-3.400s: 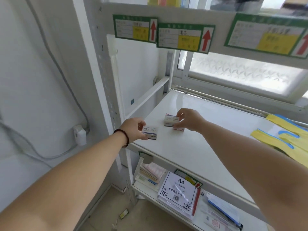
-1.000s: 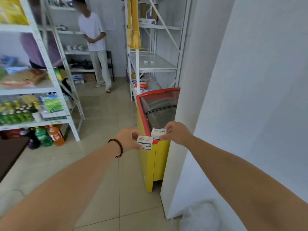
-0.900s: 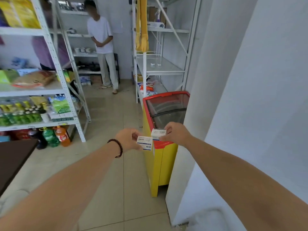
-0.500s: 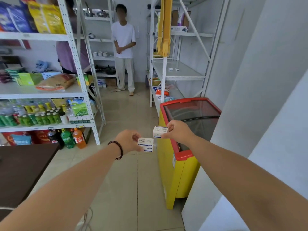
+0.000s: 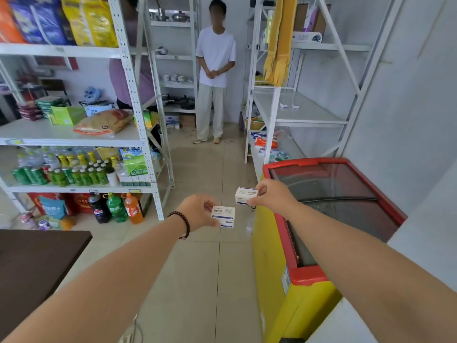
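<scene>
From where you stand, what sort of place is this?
Probably a small grocery shop: white metal shelves carry rows of bottled drinks and big snack bags, and a red-and-yellow chest freezer with a glass lid stands on the right.

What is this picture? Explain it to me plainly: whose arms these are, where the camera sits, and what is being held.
No machine here: a person wears one wide-angle camera on the head, so this single picture looks forward and down along their own bare arms. The left hand, with a bead bracelet at its wrist, pinches a small white, blue-printed left box. The right hand pinches a similar right box, slightly higher. Both boxes are in the air over a tiled floor. On the right stands a chest freezer with a red rim and glass lid. White shelves on the left carry bottles and bags. Another person stands at the back.
</scene>
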